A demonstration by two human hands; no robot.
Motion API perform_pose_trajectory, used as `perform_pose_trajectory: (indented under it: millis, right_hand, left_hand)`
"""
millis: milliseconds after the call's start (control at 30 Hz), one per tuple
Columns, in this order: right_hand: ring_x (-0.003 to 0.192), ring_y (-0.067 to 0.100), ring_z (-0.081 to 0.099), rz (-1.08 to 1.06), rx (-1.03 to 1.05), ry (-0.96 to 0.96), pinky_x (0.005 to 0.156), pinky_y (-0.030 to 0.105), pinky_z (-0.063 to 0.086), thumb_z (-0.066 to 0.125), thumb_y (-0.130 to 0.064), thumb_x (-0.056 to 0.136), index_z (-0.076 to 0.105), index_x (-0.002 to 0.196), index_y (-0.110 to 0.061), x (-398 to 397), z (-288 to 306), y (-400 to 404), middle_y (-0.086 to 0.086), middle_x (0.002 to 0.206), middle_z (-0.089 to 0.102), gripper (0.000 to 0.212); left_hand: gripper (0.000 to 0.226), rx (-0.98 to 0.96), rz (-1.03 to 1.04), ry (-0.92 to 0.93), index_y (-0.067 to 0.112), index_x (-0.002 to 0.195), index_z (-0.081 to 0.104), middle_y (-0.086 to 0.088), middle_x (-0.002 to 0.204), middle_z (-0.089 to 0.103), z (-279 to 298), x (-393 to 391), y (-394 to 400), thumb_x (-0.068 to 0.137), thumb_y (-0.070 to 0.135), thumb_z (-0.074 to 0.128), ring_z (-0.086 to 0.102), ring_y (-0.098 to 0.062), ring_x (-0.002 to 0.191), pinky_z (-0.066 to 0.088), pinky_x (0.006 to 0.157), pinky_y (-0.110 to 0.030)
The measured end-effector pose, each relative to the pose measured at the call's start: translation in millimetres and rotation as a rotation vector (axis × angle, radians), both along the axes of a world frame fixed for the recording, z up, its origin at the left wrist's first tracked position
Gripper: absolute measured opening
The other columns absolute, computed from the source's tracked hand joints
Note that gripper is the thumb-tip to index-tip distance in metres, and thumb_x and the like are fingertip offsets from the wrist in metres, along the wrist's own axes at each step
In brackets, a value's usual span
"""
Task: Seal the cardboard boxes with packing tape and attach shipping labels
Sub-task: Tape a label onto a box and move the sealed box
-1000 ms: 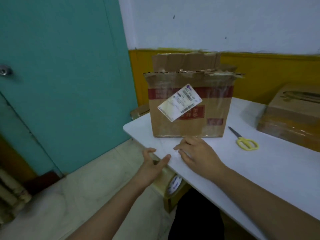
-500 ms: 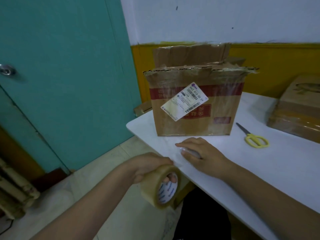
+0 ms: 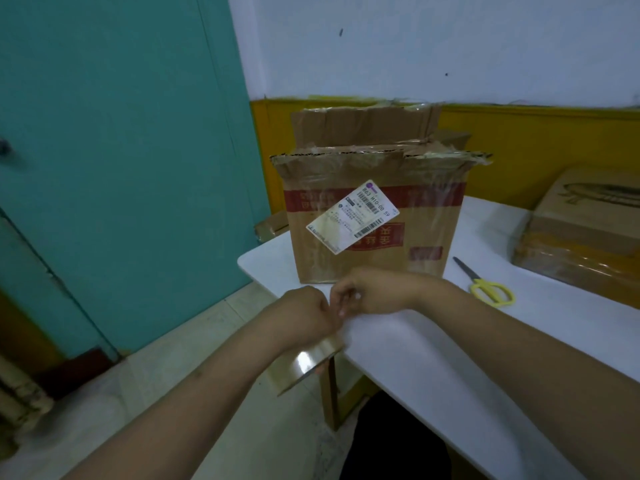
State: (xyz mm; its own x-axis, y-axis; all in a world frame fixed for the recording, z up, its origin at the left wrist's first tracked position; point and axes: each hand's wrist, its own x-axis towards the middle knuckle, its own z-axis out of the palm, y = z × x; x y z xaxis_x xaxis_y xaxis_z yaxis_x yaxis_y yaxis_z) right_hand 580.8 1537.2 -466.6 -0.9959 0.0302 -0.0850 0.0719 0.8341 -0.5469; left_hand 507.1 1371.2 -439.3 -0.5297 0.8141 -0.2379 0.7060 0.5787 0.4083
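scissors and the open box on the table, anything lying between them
Nothing: in the head view, only bare white table separates the yellow-handled scissors from the open cardboard box.

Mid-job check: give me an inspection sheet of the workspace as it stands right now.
Surface: white table, bare area in front of the box.
Job's things: open cardboard box upright near the table corner, top flaps raised and ragged, a shipping label tilted on its front; tape roll held off the table edge; second box at the right.
Clutter: yellow-handled scissors lying right of the open box.
Hands: left hand holds the tape roll; right hand has fingers pinched at the roll, what they grip cannot be told.
Cables: nothing seen.
Surroundings: teal door at left, white and yellow wall behind, pale floor.
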Motion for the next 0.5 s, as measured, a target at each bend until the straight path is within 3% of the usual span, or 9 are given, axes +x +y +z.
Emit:
perform_pose_trajectory:
  millis: [67,133,233,300,433,500]
  right_hand:
    - [0.084,0.013,0.062,0.010,0.071,-0.053,0.080,0.030,0.052,0.068,-0.015,0.091,0.072,0.107,-0.020,-2.3,10.9,1.6,0.001,0.093,0.069,0.017]
    - [0.075,0.005,0.058,-0.006,0.089,-0.055,0.073,0.026,0.050,0.068,-0.020,0.092,0.072,0.111,-0.025,0.2,21.6,3.9,-0.004,0.088,0.067,0.020]
    - [0.077,-0.003,0.057,-0.047,0.073,0.018,0.071,0.018,0.044,0.071,-0.027,0.089,0.073,0.089,-0.033,11.6,41.8,9.6,-0.018,0.084,0.063,0.007]
    - [0.084,-0.003,0.056,-0.068,0.105,0.040,0.074,0.018,0.043,0.071,-0.034,0.088,0.070,0.084,-0.037,21.3,57.8,11.6,-0.019,0.090,0.059,0.006]
    - [0.083,-0.001,0.056,-0.110,0.256,-0.035,0.073,0.019,0.047,0.066,-0.033,0.091,0.066,0.086,-0.038,42.6,91.1,9.3,-0.019,0.089,0.062,0.006]
    - [0.077,0.002,0.054,-0.128,0.347,-0.096,0.065,0.019,0.041,0.066,-0.031,0.090,0.064,0.085,-0.037,54.7,107.6,5.3,-0.016,0.085,0.061,0.008]
  left_hand:
    - [0.038,0.030,-0.012,0.001,0.013,0.109,0.071,-0.005,0.113,0.067,4.0,-2.2,2.3,0.098,0.044,0.052,0.063,-0.016,0.091,0.052,0.078,-0.030]
    - [0.029,0.070,-0.019,-0.014,0.017,0.106,0.071,0.000,0.113,0.064,9.9,-5.8,1.8,0.097,0.040,0.057,0.060,-0.013,0.090,0.050,0.075,-0.026]
    - [0.020,0.191,-0.032,-0.060,0.030,0.101,0.069,0.010,0.107,0.063,21.7,-12.2,-2.9,0.095,0.046,0.059,0.057,-0.002,0.072,0.044,0.057,-0.018]
    - [0.017,0.254,-0.076,-0.073,0.035,0.100,0.068,0.012,0.097,0.066,29.9,-13.3,-5.6,0.095,0.048,0.059,0.053,0.001,0.060,0.040,0.051,-0.014]
    - [0.011,0.402,-0.147,-0.152,0.040,0.099,0.070,0.012,0.101,0.072,35.8,-5.0,-5.6,0.095,0.044,0.061,0.069,-0.017,0.088,0.056,0.083,-0.037]
    - [0.008,0.491,-0.179,-0.219,0.040,0.098,0.071,0.016,0.103,0.071,33.6,3.4,-2.4,0.096,0.037,0.063,0.070,-0.014,0.089,0.059,0.078,-0.030]
